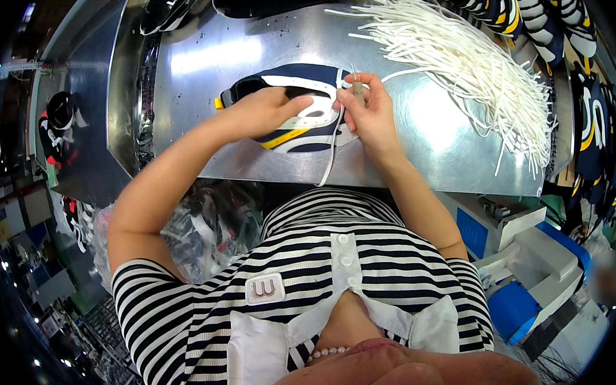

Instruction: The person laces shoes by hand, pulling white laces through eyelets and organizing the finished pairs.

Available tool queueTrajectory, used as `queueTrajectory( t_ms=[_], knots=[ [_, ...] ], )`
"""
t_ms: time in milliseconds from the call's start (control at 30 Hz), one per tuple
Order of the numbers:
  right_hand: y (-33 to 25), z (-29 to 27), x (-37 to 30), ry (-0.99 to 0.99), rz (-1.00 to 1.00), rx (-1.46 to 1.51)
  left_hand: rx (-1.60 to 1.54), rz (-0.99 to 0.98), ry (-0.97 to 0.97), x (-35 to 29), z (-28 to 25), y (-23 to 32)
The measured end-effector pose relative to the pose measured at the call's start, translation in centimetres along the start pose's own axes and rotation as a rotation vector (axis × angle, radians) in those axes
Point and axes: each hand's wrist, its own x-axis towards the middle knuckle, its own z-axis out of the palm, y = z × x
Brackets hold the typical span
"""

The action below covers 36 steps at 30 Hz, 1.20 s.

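Lacing looks in hand: I see the shoe upper on the table, my right hand closed round a thin-tipped tool, my left hand over the upper, its grip unclear. Next, I'd draw the white lace through evenly.

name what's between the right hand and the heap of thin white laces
The head view shows one slim white lace crossing otherwise bare, shiny silver metal tabletop.

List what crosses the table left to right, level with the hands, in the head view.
Yellow tab of the shoe upper, left hand, dangling white lace, right hand with a slim tool, pile of white laces.
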Motion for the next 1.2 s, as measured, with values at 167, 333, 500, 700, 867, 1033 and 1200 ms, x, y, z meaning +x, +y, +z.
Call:
queueTrajectory(
  t_ms=[167,333,500,700,867,1033,1200],
  knots=[
    [0.3,-0.5,-0.4,0.057,-0.061,-0.061,-0.652,0.125,-0.269,3.1,1.2,0.1],
    [-2.0,-0.1,-2.0,-0.074,-0.175,-0.051,-1.184,0.306,-0.194,1.7,4.6,-1.1],
    [-3.1,-0.4,-3.2,-0.053,-0.221,-0.086,-1.124,0.406,-0.024,0.6,6.4,0.5],
    [-2.4,-0.3,-3.4,-0.02,-0.299,-0.209,-1.032,0.569,0.123,-0.3,8.0,0.5],
    [-2.8,-0.3,-4.2,-0.043,-0.23,-0.387,-0.967,0.505,0.321,-0.6,8.6,0.6],
    [-3.5,-1.0,-5.8,-0.102,-0.229,-0.391,-0.92,0.503,0.268,-1.6,8.1,0.6],
    [-4.5,-0.9,-6.2,-0.119,-0.168,-0.38,-0.801,0.485,0.382,-1.3,8.4,0.2]
  ],
)
